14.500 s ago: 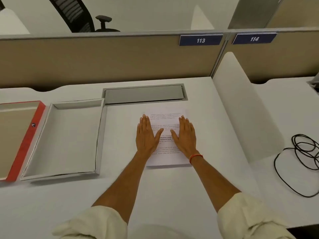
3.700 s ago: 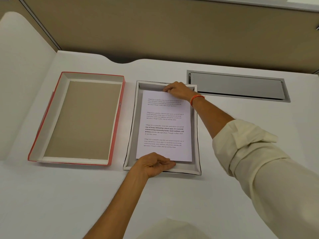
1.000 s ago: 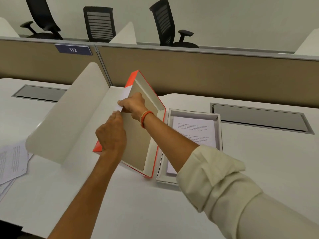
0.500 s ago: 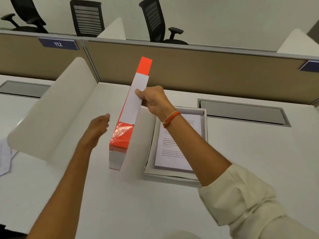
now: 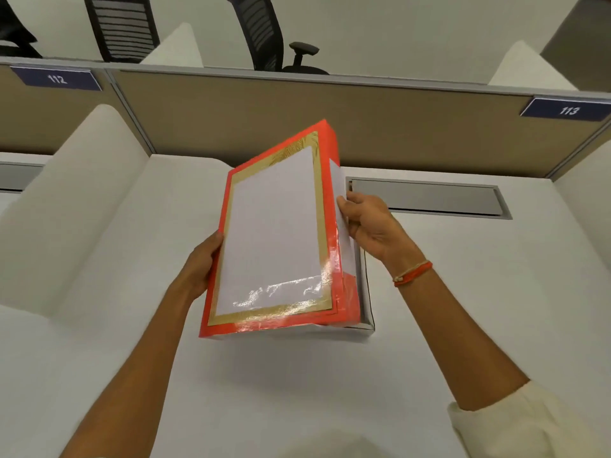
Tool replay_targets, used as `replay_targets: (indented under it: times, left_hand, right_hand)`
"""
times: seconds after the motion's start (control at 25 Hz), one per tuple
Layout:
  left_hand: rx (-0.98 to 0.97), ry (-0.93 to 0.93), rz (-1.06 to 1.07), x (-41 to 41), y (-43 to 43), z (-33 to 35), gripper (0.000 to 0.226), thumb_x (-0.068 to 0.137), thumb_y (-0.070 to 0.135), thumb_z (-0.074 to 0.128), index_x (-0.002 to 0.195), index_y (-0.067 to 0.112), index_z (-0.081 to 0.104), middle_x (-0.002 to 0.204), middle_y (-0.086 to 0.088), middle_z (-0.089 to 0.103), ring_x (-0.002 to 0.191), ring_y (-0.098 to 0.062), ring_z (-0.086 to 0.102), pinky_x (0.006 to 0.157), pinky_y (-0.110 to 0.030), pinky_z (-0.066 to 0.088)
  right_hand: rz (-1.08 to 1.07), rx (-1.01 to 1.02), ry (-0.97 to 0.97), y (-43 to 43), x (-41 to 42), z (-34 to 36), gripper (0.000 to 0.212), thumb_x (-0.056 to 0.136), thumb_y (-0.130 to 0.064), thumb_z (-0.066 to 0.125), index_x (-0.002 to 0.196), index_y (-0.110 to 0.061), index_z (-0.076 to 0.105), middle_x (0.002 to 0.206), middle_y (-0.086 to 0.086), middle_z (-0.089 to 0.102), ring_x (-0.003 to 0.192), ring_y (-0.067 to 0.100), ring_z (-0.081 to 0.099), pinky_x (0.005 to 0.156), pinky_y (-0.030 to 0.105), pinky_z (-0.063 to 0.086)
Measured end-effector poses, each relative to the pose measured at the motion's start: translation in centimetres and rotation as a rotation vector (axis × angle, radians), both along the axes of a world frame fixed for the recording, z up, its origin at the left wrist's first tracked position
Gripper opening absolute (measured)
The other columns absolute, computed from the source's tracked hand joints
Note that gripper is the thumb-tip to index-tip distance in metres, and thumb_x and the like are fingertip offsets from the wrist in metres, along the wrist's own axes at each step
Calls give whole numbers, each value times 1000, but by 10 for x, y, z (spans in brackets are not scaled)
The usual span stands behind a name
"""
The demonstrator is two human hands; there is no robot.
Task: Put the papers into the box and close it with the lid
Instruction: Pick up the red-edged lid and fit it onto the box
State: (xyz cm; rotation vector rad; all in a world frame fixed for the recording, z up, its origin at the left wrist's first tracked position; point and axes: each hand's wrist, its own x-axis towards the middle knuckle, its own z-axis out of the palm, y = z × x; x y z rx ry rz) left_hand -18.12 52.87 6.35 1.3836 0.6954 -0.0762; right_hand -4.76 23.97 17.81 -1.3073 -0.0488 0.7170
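- The red lid [image 5: 274, 233] is held tilted between both hands, over the box [image 5: 365, 312].
- Its left edge is gripped by the left hand [image 5: 203, 262], its right edge by the right hand [image 5: 370, 226].
- The papers are hidden, presumably inside the box.

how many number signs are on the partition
2: sign 112 at far left on the partition, and sign 113 at far right. Others may lie outside the frame.

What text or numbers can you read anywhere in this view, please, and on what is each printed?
"112": dark blue plate on the tan partition, upper left.
"113": dark blue plate on the tan partition, upper right.
Orange lid with gold border, held in both hands: white panel blank, no readable text.
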Motion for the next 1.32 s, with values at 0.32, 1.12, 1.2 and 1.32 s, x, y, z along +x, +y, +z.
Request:
replay_targets:
  times: [0.32,1.12,1.2,1.32]
  left_hand:
    - [643,-43,-178,30,-54,-16,58,100,55,27,154,34,21,157,-2,37,140,-31,40,112,-52,33]
    - [944,106,-264,45,-69,-61,63,101,49,24,156,19,13,151,-13,41,133,-36,48,107,-55,41]
    - [939,111,-259,47,-70,-61,63,101,48,24,156,19,13,151,-13,41,133,-36,48,107,-55,41]
    - [939,112,-254,51,-68,-61,63,101,48,26,156,19,13,149,-14,43,131,-36,49,105,-54,43]
  right_hand:
    - [-90,-585,-240,-50,3,-105,62,96,-60,30,147,-24,33,144,8,48,126,28,54,104,41,46]
    - [-36,-825,-337,-45,19,-163,49,105,-39,23,135,-7,44,125,21,56,117,36,53,102,48,46]
    - [-36,-851,-347,-43,22,-164,50,105,-38,23,135,-5,44,124,21,56,116,36,55,102,49,46]
    - [-49,-872,-358,-40,26,-165,49,105,-37,24,132,-3,47,122,22,58,113,35,57,101,47,48]
